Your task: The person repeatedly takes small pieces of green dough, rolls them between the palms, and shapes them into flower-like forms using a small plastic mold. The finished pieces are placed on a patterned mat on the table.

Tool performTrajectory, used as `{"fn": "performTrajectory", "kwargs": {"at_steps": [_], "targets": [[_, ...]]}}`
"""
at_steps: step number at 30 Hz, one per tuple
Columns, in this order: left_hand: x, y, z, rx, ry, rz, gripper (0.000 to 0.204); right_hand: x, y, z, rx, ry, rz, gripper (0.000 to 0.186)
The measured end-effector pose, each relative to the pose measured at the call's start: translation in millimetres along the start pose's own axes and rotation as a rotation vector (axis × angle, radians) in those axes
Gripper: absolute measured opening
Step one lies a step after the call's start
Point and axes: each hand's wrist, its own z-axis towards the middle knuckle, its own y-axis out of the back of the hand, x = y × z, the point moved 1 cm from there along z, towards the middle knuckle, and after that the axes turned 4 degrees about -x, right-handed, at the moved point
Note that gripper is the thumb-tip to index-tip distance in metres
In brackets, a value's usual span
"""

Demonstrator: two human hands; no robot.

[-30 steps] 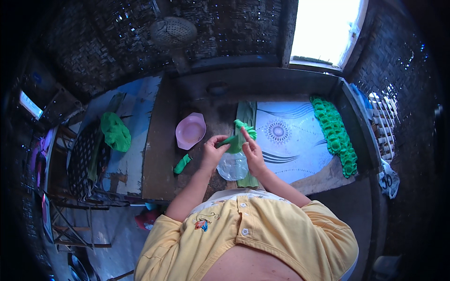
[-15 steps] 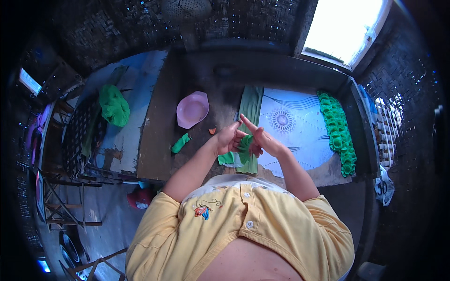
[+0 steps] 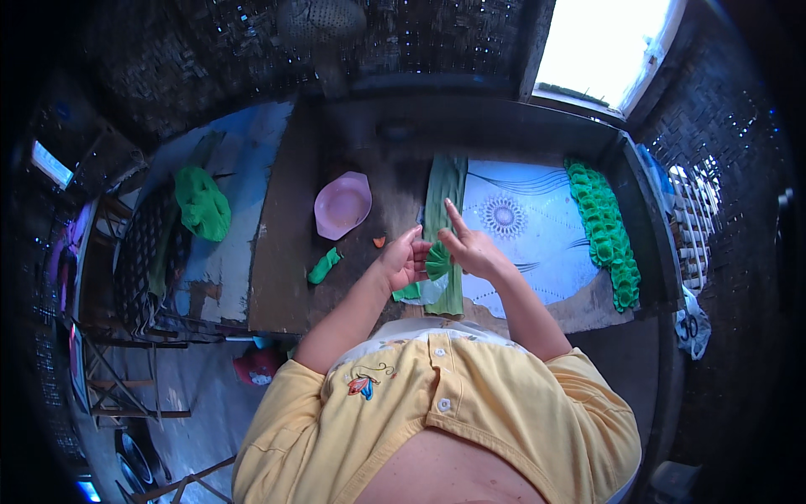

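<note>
Well left of the pink bowl (image 3: 343,206), a crumpled green bundle (image 3: 201,204) rests on a worn, pale blue-and-white surface (image 3: 243,189). Just on the near side of the bowl, a small green roll (image 3: 324,265) lies on the dark table (image 3: 395,181), and a small orange scrap (image 3: 379,242) sits to the bowl's near right. Right of the bowl and nearer the body, the left hand (image 3: 402,262) has its fingers loosely curved beside a pleated green fan (image 3: 437,261); whether they grasp it I cannot tell. The fan is between the two hands, in front of a long green strip (image 3: 453,290). The right hand (image 3: 477,254), farther right of the bowl, extends its index finger; its grip is unclear too. Farthest right of the bowl lies a ruffled green band (image 3: 603,235), beyond a patterned white sheet (image 3: 537,214).
</note>
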Motion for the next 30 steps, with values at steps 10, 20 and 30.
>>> {"fn": "performTrajectory", "kwargs": {"at_steps": [10, 20, 30], "targets": [[-11.4, -8.1, -11.9, 0.045, -0.142, -0.036, 0.048, -19.0, -12.2, -1.0, -0.095, -0.014, 0.816, 0.032], [-9.6, -3.4, -9.4, 0.022, -0.191, -0.145, 0.043, -13.9, -15.8, -6.4, -0.022, -0.235, 1.248, 0.015], [-7.5, -7.1, -8.1, 0.119, -0.169, -0.286, 0.043, -13.6, -20.0, -6.6, -0.027, -0.283, 1.346, 0.025]]}}
